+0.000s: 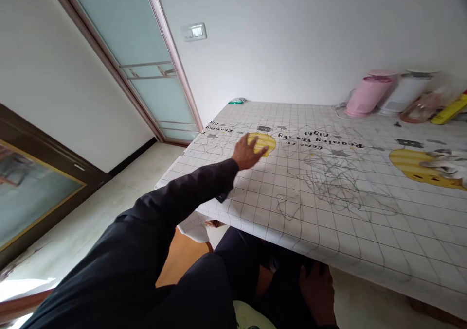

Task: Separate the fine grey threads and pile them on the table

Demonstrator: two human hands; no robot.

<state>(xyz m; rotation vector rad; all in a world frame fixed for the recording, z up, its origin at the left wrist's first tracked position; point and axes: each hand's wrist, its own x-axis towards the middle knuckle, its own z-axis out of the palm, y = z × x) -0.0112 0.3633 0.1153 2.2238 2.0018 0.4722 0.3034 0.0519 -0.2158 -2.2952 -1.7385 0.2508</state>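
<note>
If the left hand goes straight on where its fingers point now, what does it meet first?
Probably the plain white wall beyond the white checked tablecloth; the small green-and-white object looks off to the left. Depth is unclear.

White checked cloth-covered table (255, 188), 1 pink cylinder (367, 95), 1 white cylinder (404, 95), green-edged item (237, 101) at corner, possibly crumpled fabric (450, 163) right

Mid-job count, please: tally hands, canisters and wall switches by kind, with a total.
Hands: 2 (left hand, right hand)
Canisters: 2 (pink canister, white canister)
Wall switches: 1 (switch)
Total: 5
</note>
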